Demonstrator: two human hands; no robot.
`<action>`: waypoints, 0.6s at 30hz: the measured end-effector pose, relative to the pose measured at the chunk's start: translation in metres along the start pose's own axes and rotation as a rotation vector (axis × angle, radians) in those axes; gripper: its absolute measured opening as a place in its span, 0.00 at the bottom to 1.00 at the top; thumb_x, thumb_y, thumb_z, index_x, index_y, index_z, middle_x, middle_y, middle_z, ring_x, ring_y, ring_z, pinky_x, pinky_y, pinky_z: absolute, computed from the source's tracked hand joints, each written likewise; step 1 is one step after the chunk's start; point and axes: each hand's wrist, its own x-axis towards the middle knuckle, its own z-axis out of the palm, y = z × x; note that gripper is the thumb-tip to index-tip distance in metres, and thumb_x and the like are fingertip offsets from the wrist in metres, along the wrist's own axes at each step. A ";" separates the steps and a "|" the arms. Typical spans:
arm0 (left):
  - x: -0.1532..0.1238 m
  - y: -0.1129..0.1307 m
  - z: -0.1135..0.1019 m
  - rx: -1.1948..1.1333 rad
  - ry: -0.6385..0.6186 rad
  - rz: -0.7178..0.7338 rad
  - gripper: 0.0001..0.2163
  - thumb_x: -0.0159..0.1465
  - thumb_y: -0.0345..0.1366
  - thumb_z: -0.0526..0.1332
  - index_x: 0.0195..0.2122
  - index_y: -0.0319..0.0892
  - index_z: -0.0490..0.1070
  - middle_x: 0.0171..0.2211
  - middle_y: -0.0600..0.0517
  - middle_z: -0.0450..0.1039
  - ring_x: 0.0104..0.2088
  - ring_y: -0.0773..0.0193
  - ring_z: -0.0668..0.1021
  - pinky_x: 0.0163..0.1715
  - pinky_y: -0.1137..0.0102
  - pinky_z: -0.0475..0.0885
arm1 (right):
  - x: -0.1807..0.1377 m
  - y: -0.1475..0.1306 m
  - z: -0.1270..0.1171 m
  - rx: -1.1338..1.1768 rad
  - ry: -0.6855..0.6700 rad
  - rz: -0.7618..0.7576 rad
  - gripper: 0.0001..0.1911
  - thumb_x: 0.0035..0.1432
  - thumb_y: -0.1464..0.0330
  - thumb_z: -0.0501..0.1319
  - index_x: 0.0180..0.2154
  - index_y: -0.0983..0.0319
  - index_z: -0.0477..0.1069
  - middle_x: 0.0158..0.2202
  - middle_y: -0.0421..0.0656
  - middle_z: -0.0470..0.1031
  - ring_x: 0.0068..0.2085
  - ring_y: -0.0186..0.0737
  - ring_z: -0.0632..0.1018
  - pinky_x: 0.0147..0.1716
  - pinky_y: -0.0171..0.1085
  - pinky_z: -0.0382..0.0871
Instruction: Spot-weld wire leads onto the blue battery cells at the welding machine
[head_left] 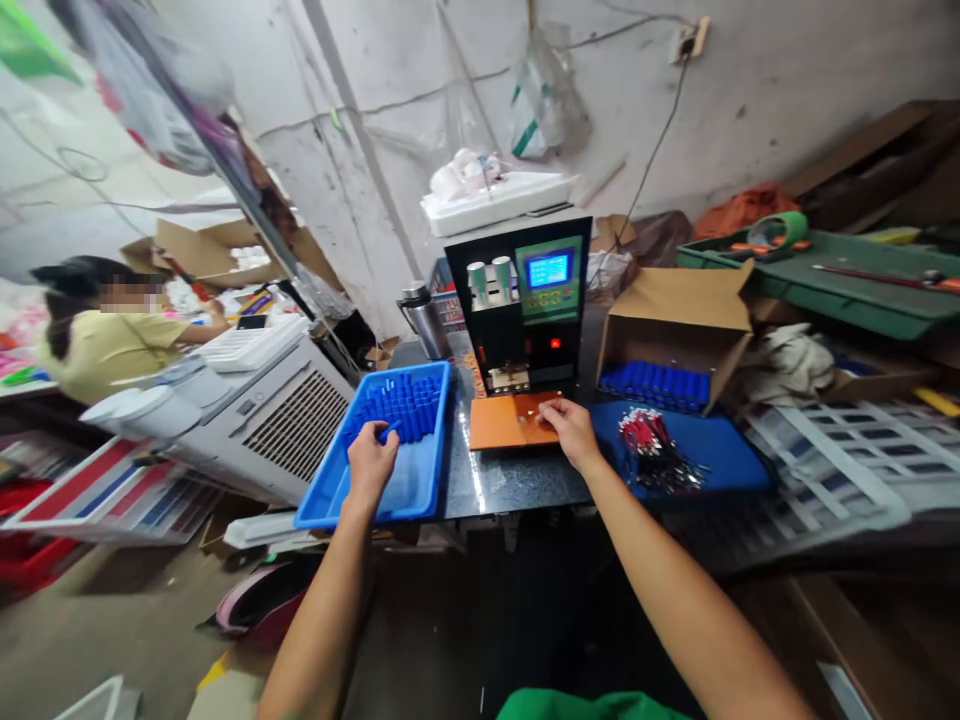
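Note:
My left hand (371,457) reaches into a blue plastic tray (360,495) and is closed on a blue cylindrical cell (388,432); rows of the same blue cells (405,403) fill the tray's far half. My right hand (568,425) rests on an orange pad (504,423) in front of a black bench machine (521,300) with a lit blue screen. Its fingers are pinched together on something small that I cannot make out.
A pile of red and black wires (654,450) lies on a blue mat (720,455) at the right. Behind it an open cardboard box (675,320) holds more blue cells. A steel flask (424,320) stands left of the machine. Another person (105,335) sits at the far left.

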 end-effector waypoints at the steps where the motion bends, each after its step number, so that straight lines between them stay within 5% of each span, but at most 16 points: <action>1: 0.000 0.013 0.001 -0.094 0.032 0.016 0.12 0.60 0.39 0.61 0.41 0.39 0.73 0.35 0.49 0.77 0.33 0.61 0.77 0.38 0.69 0.70 | 0.002 0.001 0.000 0.058 0.015 0.015 0.19 0.43 0.53 0.69 0.27 0.62 0.73 0.23 0.40 0.75 0.27 0.37 0.75 0.33 0.37 0.69; 3: -0.002 0.043 0.009 -0.274 0.004 0.056 0.13 0.57 0.42 0.63 0.39 0.40 0.74 0.30 0.52 0.75 0.28 0.65 0.75 0.32 0.71 0.69 | 0.006 0.002 -0.001 0.151 0.029 0.041 0.18 0.43 0.54 0.70 0.26 0.62 0.72 0.22 0.39 0.74 0.26 0.36 0.75 0.33 0.37 0.70; 9: -0.017 0.126 0.065 -0.776 -0.373 0.173 0.12 0.54 0.43 0.66 0.33 0.38 0.75 0.21 0.56 0.70 0.22 0.69 0.70 0.25 0.74 0.66 | 0.011 0.000 -0.001 0.235 0.035 0.065 0.17 0.42 0.56 0.71 0.26 0.62 0.72 0.21 0.38 0.73 0.25 0.35 0.74 0.33 0.37 0.71; 13: -0.022 0.151 0.093 -0.841 -0.444 0.194 0.12 0.53 0.42 0.66 0.33 0.39 0.76 0.24 0.53 0.75 0.24 0.66 0.73 0.26 0.73 0.68 | 0.013 0.000 0.000 0.244 0.031 0.061 0.15 0.43 0.58 0.71 0.26 0.62 0.72 0.21 0.38 0.74 0.25 0.35 0.74 0.34 0.37 0.72; 18: -0.023 0.159 0.103 -0.846 -0.429 0.217 0.11 0.56 0.42 0.65 0.32 0.39 0.75 0.25 0.52 0.75 0.27 0.65 0.74 0.29 0.72 0.69 | 0.015 0.001 0.003 0.181 0.028 0.020 0.14 0.45 0.58 0.69 0.25 0.62 0.72 0.22 0.39 0.75 0.26 0.36 0.75 0.34 0.37 0.71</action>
